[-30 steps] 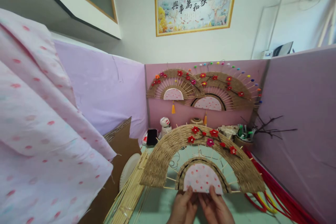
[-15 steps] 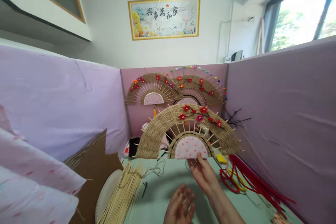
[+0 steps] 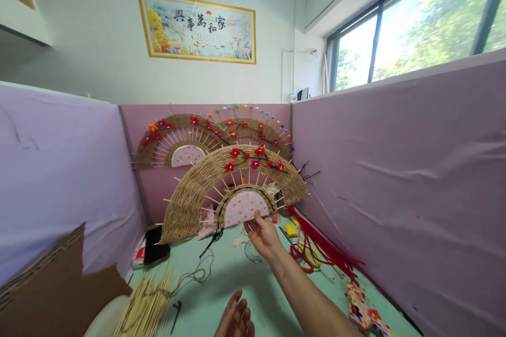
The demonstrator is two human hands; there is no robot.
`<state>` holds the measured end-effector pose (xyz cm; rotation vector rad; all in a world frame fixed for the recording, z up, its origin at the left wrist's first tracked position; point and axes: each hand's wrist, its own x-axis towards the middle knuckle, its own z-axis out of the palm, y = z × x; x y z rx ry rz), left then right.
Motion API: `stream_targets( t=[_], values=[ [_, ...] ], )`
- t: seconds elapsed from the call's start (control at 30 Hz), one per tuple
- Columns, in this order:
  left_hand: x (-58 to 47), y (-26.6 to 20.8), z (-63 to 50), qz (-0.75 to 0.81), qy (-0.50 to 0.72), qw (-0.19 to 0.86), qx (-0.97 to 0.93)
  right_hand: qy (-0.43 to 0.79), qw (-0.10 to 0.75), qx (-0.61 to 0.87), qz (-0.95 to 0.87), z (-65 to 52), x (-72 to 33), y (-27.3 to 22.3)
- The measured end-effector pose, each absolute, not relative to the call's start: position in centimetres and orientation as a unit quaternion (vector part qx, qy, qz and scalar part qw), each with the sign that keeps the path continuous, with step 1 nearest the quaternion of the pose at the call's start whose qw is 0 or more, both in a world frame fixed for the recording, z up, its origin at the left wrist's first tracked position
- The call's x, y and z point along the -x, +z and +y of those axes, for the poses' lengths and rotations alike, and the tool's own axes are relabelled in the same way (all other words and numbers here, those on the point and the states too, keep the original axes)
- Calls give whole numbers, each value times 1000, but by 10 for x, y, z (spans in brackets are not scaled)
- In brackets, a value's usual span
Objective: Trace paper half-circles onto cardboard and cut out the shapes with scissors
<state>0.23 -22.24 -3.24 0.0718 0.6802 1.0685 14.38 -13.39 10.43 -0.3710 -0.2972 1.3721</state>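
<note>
Right grip pinches the woven fan at its spotted base, twelve o'clock from the empty, loosely spread left grip — a one-handed hold that might let it tip or twist, both wide ends being unsupported.

Above purple partitions, a pale wall bears a gold-framed picture, a bright window to its right.

A red-flowered woven fan is held tilted.
</note>
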Motion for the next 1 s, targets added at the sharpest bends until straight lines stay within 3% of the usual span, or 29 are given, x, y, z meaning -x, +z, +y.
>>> stream_targets(
  t=[0.37, 0.63, 1.0],
  values=[
    [-2, -44, -218, 283, 561, 766, -136, 662, 715, 198, -104, -191, -115, 40],
    [6, -75, -205, 267, 580, 766, -66, 663, 713, 215, -70, -226, -98, 14],
    [-4, -51, -219, 168, 534, 824, -86, 668, 675, 309, -57, -248, -88, -6]
  ],
)
